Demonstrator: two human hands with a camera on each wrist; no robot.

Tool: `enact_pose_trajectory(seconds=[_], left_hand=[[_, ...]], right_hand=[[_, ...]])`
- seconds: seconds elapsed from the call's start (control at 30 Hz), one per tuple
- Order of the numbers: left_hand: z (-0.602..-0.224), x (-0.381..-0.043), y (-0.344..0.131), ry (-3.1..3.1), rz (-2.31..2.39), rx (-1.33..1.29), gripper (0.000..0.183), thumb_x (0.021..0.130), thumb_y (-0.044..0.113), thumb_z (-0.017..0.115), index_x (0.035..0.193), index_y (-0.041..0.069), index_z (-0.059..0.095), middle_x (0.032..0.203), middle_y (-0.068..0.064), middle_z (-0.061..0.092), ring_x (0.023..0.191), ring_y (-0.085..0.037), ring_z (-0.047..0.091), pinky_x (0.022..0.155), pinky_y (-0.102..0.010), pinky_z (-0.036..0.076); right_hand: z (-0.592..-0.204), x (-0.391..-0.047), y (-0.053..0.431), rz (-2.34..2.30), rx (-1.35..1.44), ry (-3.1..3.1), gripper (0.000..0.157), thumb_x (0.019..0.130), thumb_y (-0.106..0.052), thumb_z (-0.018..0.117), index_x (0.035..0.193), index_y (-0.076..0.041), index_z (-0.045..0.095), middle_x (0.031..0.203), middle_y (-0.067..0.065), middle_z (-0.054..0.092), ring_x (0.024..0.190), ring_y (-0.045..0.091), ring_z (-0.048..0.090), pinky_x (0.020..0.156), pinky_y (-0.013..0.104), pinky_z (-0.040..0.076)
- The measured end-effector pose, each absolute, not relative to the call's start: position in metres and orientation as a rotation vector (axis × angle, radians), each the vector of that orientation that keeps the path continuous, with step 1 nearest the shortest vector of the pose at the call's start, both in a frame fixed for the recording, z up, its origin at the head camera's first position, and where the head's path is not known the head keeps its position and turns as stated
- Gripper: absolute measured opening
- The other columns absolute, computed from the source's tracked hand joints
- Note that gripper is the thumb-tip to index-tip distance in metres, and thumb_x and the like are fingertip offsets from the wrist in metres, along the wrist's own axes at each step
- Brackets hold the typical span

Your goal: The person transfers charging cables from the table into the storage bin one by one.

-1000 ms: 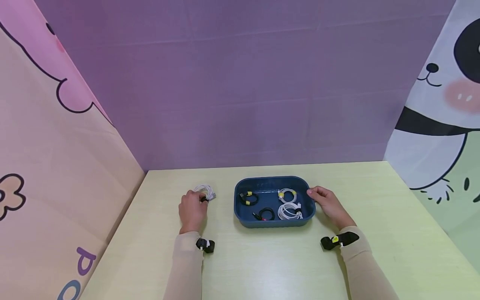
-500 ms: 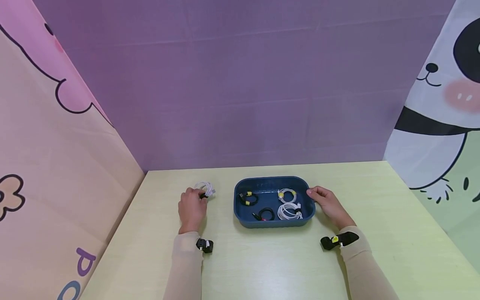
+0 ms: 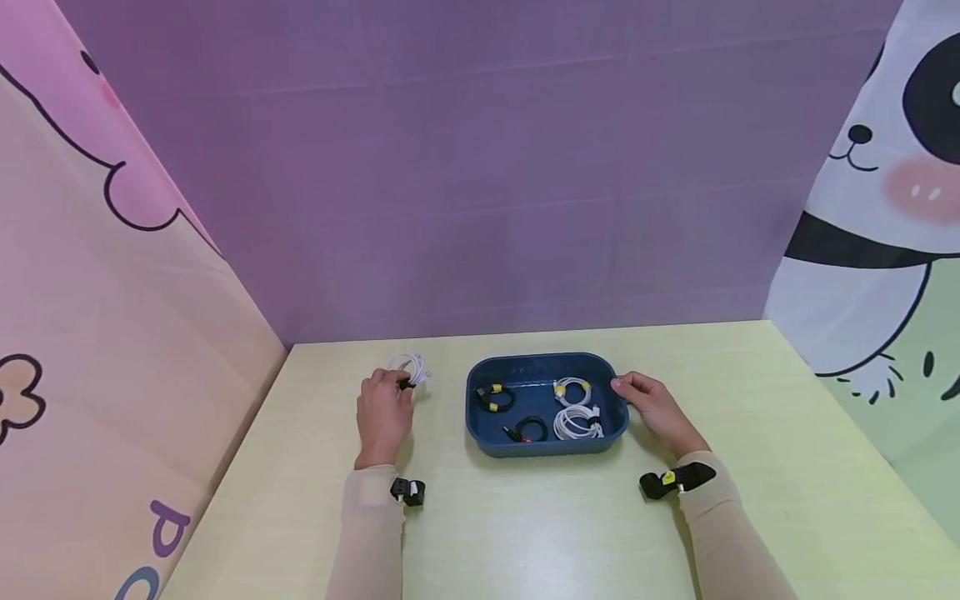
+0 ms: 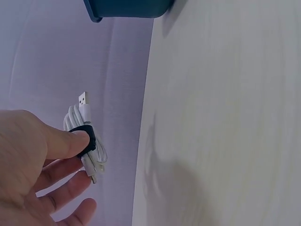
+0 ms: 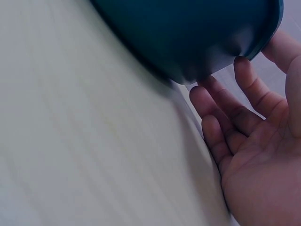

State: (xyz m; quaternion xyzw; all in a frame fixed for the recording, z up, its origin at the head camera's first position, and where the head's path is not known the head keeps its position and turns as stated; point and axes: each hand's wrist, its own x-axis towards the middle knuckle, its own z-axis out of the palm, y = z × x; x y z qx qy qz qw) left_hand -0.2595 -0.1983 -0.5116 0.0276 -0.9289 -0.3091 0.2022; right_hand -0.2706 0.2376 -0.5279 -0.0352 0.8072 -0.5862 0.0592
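Note:
My left hand point(image 3: 384, 417) pinches a coiled white USB cable point(image 3: 416, 365) at its black strap point(image 4: 90, 140), between thumb and fingers. In the left wrist view the cable hangs off the tabletop, its USB plug point(image 4: 83, 104) pointing up. On the right, my right hand point(image 3: 660, 410) holds the rim of a dark blue plastic bin point(image 3: 547, 449), thumb over the edge and fingers against the outer wall. Inside the bin lie two black coiled cables, one with yellow ties point(image 3: 496, 398) and one plain point(image 3: 532, 429), and two white coils, the smaller point(image 3: 573, 392) behind the larger point(image 3: 577, 423).
The bin stands on a pale wooden table point(image 3: 525, 525), to the right of my left hand. A purple backdrop point(image 3: 480, 167) rises behind the table's far edge. Printed cartoon panels stand at the left point(image 3: 150, 333) and right point(image 3: 870, 317).
My left hand has lifted the white cable a little, up and away from me. The right hand and the bin have stayed in place; the head view has shifted slightly.

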Motion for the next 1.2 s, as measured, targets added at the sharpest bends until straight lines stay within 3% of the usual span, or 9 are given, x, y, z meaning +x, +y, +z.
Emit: enact_pose_trajectory(seconds=[0.57,0.9,1.2], left_hand=[[-0.5075,-0.2589,-0.195,-2.567,-0.87,0.062,0.026,0.094,0.008,0.07,0.12,0.001,0.072,0.121,-0.021,0.07,0.108,-0.043,0.06,0.091,-0.055,0.046],[-0.5081,-0.2628,-0.1929,-2.569,-0.867,0.052,0.027,0.095,0.01,0.071,0.121,0.002,0.072,0.12,-0.02,0.07,0.106,-0.04,0.06,0.088,-0.052,0.046],[-0.5052,-0.2618,-0.1913,-2.549,-0.853,0.041,0.027,0.094,0.01,0.072,0.12,0.002,0.072,0.119,-0.019,0.071,0.104,-0.04,0.06,0.086,-0.051,0.045]], right_hand=[[-0.5291,-0.2725,0.2366,-1.773,-0.105,2.453,0.048,0.104,-0.042,0.058,0.116,0.004,0.061,0.11,0.004,0.061,0.11,0.02,0.052,0.104,0.038,0.038],[-0.529,-0.2735,0.2374,-1.775,-0.076,2.443,0.041,0.103,-0.046,0.059,0.108,-0.005,0.061,0.107,0.0,0.059,0.11,0.021,0.051,0.104,0.039,0.038],[-0.529,-0.2735,0.2379,-1.745,-0.076,2.465,0.049,0.104,-0.046,0.057,0.115,0.002,0.06,0.108,0.001,0.059,0.11,0.021,0.051,0.103,0.038,0.039]])
